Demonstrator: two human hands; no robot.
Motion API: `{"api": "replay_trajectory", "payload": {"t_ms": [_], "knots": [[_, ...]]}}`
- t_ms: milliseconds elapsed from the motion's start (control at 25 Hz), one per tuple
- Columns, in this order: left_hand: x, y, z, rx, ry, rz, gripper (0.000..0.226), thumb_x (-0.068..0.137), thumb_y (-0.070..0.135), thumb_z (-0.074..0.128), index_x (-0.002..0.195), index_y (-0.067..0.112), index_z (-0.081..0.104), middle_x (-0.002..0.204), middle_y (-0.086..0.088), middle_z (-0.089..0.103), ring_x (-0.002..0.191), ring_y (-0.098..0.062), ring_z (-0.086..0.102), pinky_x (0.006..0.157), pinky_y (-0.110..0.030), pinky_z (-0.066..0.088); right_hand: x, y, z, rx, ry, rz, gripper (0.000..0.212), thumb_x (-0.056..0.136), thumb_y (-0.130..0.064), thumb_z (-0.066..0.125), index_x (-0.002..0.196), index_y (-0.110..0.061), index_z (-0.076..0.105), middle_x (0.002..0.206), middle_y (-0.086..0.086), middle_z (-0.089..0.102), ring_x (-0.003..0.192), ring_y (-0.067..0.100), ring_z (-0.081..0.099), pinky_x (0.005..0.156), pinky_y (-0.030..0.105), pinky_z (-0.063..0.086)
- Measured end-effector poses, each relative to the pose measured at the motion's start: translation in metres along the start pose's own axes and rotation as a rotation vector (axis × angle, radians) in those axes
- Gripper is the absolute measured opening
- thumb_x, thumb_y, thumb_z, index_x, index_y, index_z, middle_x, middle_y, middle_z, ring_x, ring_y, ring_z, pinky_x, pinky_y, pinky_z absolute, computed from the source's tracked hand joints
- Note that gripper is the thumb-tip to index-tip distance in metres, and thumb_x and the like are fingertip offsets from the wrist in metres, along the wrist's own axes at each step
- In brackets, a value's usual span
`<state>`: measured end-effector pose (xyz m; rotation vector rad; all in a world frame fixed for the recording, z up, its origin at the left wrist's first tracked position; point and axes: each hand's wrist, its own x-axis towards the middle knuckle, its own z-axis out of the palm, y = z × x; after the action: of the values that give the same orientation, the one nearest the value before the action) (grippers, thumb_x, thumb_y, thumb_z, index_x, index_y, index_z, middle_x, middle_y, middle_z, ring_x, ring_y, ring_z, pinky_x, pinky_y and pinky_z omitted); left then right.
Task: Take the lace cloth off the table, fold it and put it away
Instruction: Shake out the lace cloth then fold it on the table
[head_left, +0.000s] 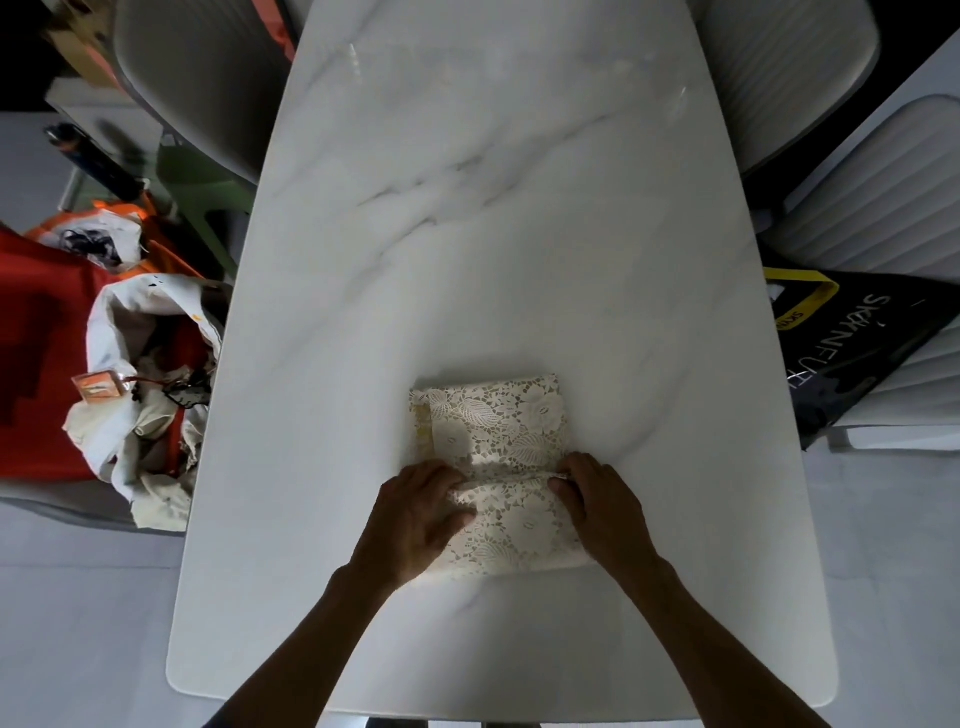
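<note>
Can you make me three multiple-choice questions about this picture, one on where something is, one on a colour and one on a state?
1. Where does the lace cloth lie?
A. on the near half of the marble table
B. on a chair
C. on the floor

2. What colour is the strap of the black bag to the right of the table?
A. red
B. yellow
C. green

3. What state is the cloth in?
A. spread flat over the whole table
B. rolled into a tube
C. folded small, with a fold being made across its middle

Answers:
1. A, it rests on the tabletop near the person.
2. B, a yellow strap shows at the bag's top.
3. C, the left hand and right hand pinch the crease at each side.
</note>
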<state>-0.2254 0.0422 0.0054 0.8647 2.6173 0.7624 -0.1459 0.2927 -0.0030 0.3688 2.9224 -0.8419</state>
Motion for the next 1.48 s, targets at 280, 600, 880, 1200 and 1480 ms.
{"api": "replay_trajectory", "payload": {"t_ms": [280, 600, 880, 1200, 1480], "knots": [[0.010, -0.002, -0.001, -0.029, 0.089, 0.035, 0.004, 0.090, 0.016, 0.065, 0.090, 0.016, 0.069, 0.095, 0.002, 0.066, 0.081, -0.021, 0.059, 0.067, -0.039, 0.053, -0.028, -0.014, 0.013, -0.297, 0.131, -0.311, 0.036, 0.088, -0.025, 0.060, 0.122, -0.014, 0.057, 0.139, 0.012, 0.051, 0.127, 0.034, 0.049, 0.102, 0.050, 0.038], [0.021, -0.022, -0.011, -0.118, -0.024, 0.058, 0.028, 0.085, -0.005, 0.065, 0.099, 0.017, 0.074, 0.105, 0.000, 0.069, 0.096, -0.020, 0.059, 0.082, -0.038, 0.053, -0.050, -0.042, 0.020, -0.572, -0.125, -0.324, 0.054, 0.069, -0.009, 0.058, 0.123, -0.013, 0.064, 0.127, 0.015, 0.066, 0.108, 0.040, 0.066, 0.083, 0.051, 0.058], [-0.038, -0.034, -0.035, -0.310, -0.701, -0.176, 0.074, 0.075, 0.006, 0.062, 0.126, 0.058, 0.050, 0.136, 0.017, 0.046, 0.130, -0.003, 0.039, 0.102, -0.021, 0.039, -0.057, -0.049, -0.034, 0.060, -0.470, -0.088, 0.041, 0.071, -0.028, 0.053, 0.108, -0.042, 0.063, 0.079, -0.014, 0.071, 0.066, 0.005, 0.064, 0.057, 0.009, 0.042], [-0.046, -0.008, 0.002, -0.538, 0.009, -0.615, 0.038, 0.088, 0.052, 0.060, 0.066, 0.024, 0.048, 0.057, 0.013, 0.053, 0.052, -0.003, 0.044, 0.055, -0.026, 0.037, -0.009, -0.019, -0.031, 0.866, -0.045, 0.524, 0.025, 0.078, -0.017, 0.079, 0.101, -0.023, 0.068, 0.092, 0.002, 0.071, 0.078, 0.018, 0.066, 0.058, 0.016, 0.054], [-0.031, -0.003, 0.014, -0.371, 0.068, -0.697, 0.036, 0.097, 0.049, 0.045, 0.071, 0.025, 0.038, 0.059, 0.003, 0.052, 0.058, -0.016, 0.050, 0.054, -0.029, 0.037, -0.022, -0.040, -0.002, -0.024, 0.278, -0.005, 0.036, 0.092, -0.024, 0.058, 0.127, -0.021, 0.056, 0.134, 0.004, 0.056, 0.117, 0.025, 0.053, 0.097, 0.040, 0.045]]}}
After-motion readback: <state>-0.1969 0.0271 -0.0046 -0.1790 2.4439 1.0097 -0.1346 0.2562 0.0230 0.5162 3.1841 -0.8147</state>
